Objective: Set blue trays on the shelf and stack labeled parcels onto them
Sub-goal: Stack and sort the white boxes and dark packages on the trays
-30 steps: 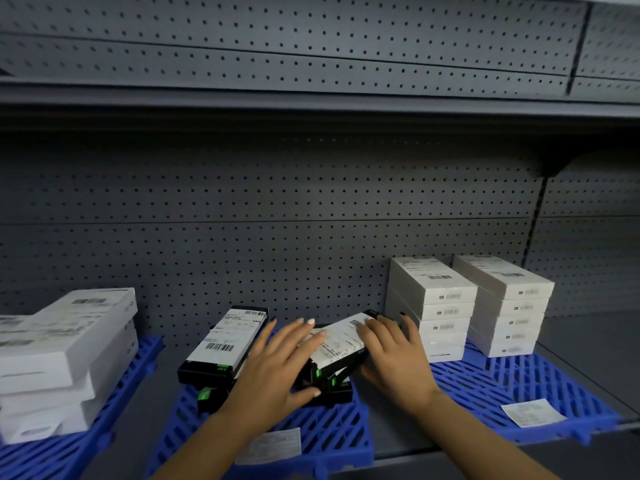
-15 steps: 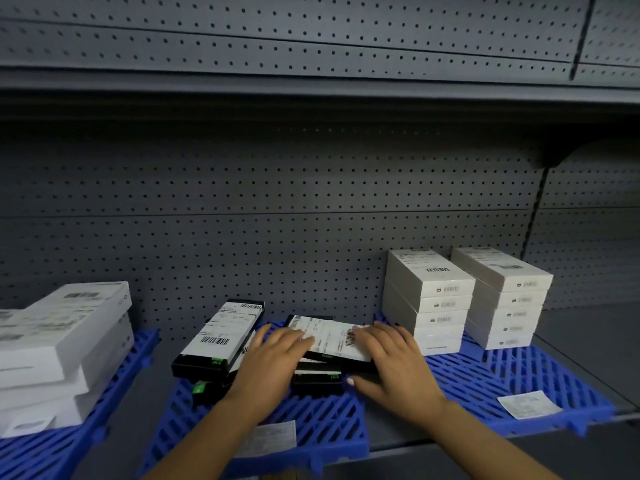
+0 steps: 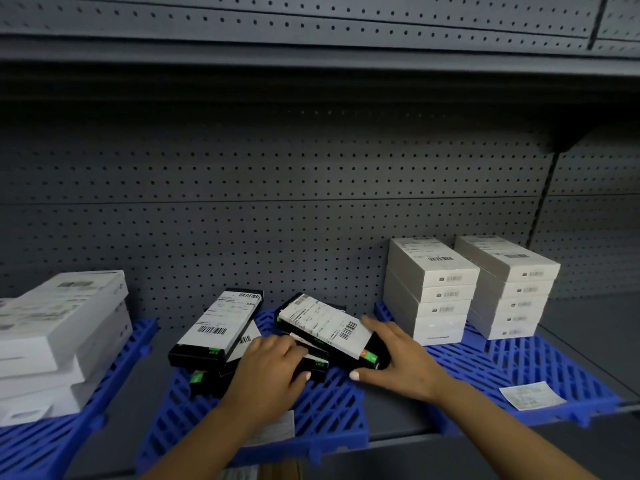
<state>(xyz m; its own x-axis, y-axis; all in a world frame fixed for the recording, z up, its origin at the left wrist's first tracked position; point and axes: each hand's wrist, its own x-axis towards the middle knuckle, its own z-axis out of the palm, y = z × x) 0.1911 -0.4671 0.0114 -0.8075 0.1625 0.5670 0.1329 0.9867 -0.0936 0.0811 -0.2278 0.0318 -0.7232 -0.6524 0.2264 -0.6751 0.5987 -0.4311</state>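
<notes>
Three blue slatted trays sit on the grey shelf: a left tray (image 3: pixel 45 441), a middle tray (image 3: pixel 329 410) and a right tray (image 3: pixel 512 362). On the middle tray lie two small stacks of black parcels with white barcode labels. The left stack (image 3: pixel 218 323) stands untouched. My right hand (image 3: pixel 401 358) grips the near right corner of the top parcel (image 3: pixel 325 323) of the right stack, which lies askew. My left hand (image 3: pixel 273 368) holds the lower black parcels (image 3: pixel 311 367) of that stack at their near end.
White labeled boxes are piled on the left tray (image 3: pixel 59 327). Two neat stacks of white boxes (image 3: pixel 433 289) (image 3: pixel 509 285) stand at the back of the right tray. Loose paper labels lie on the right tray (image 3: pixel 530 394) and the middle tray (image 3: pixel 277 427). A perforated grey back wall closes the shelf.
The top labeled parcel went from tilted up to lying on the right stack, now skewed. My right hand slid to its near right corner; my left hand dropped to the lower parcels.
</notes>
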